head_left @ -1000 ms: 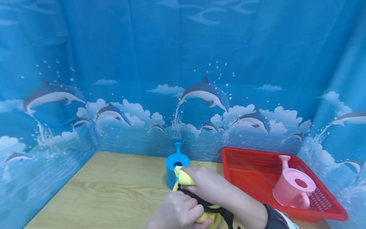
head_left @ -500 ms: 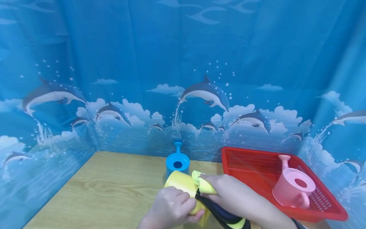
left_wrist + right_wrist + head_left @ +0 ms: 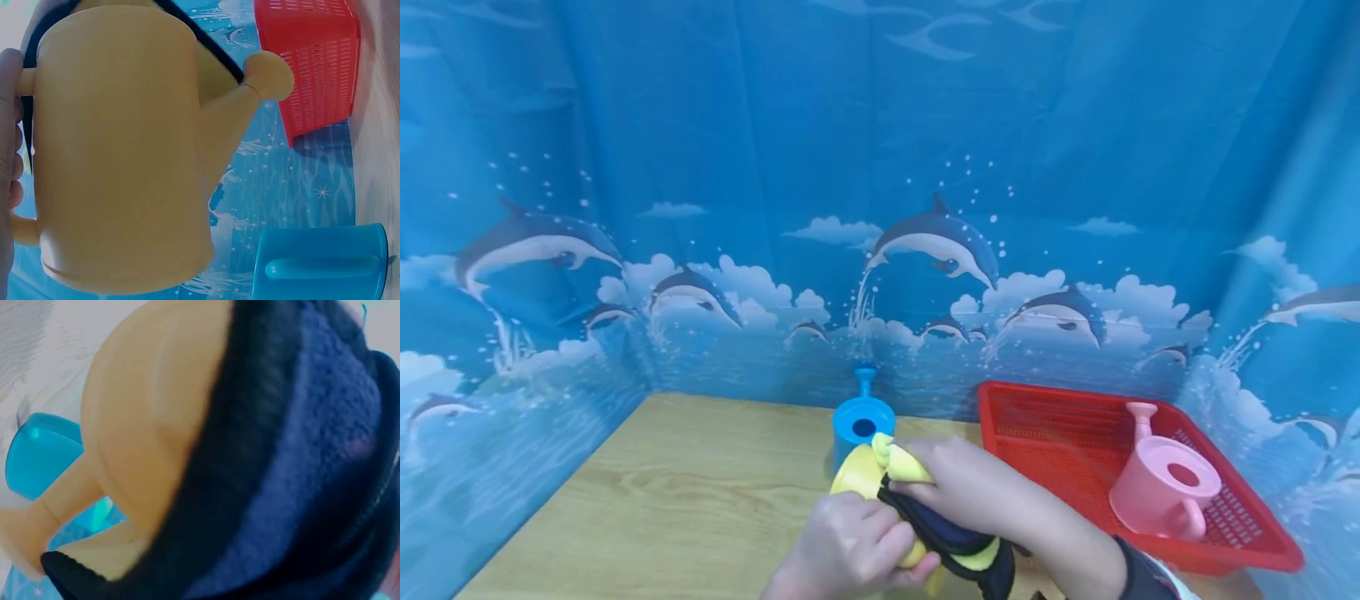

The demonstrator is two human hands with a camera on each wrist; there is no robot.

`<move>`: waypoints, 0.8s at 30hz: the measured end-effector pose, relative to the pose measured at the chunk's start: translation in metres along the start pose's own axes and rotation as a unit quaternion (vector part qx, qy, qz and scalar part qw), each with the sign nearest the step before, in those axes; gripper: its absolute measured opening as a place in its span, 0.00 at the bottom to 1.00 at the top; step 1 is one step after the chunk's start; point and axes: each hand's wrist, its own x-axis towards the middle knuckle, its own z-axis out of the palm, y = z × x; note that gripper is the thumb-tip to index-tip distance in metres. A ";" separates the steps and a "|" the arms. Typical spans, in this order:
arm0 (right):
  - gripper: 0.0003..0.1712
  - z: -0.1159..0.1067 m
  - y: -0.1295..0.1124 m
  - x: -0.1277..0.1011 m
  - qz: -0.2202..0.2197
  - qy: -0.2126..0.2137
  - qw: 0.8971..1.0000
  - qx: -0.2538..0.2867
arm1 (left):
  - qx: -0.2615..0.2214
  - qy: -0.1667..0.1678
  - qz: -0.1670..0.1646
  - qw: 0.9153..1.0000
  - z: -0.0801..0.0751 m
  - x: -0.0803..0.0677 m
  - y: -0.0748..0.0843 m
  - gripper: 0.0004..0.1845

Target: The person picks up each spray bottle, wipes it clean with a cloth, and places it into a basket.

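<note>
A yellow watering can point(image 3: 125, 150) is tipped in my left hand point(image 3: 853, 542), whose fingers curl round its handle. In the left wrist view its spout points up and to the right. My right hand point(image 3: 958, 479) grips a bunched cloth point(image 3: 951, 533), yellow and dark blue with black edging, and holds it against the can. Much of the can is hidden in the head view by the hands and the cloth. Seen from the right wrist, the cloth point(image 3: 281, 456) covers part of the can's round end. Just beyond my hands a blue watering can point(image 3: 863, 412) stands upright on the table.
At the right a red plastic basket point(image 3: 1052, 483) rests on the wooden table point(image 3: 685, 492). Inside it stands a pink watering can point(image 3: 1157, 492). A blue curtain point(image 3: 790, 167) printed with dolphins hangs behind and at both sides.
My right hand and the cloth shifted right, baring more of the yellow can, then came back left over it. The left hand keeps its grip and has barely moved.
</note>
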 end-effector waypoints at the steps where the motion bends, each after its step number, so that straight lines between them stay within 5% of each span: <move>1: 0.09 0.001 -0.001 0.005 -0.003 -0.005 1.000 0.001 | 0.001 0.003 -0.001 1.000 0.000 0.001 0.000 0.25; 13: 0.16 0.008 -0.008 0.043 0.004 -0.051 0.999 -0.003 | 0.000 0.037 -0.001 0.999 0.000 0.002 -0.003 0.26; 24: 0.14 -0.012 0.003 0.021 0.002 -0.088 0.996 0.027 | 0.023 0.068 0.030 0.997 0.003 -0.007 -0.015 0.26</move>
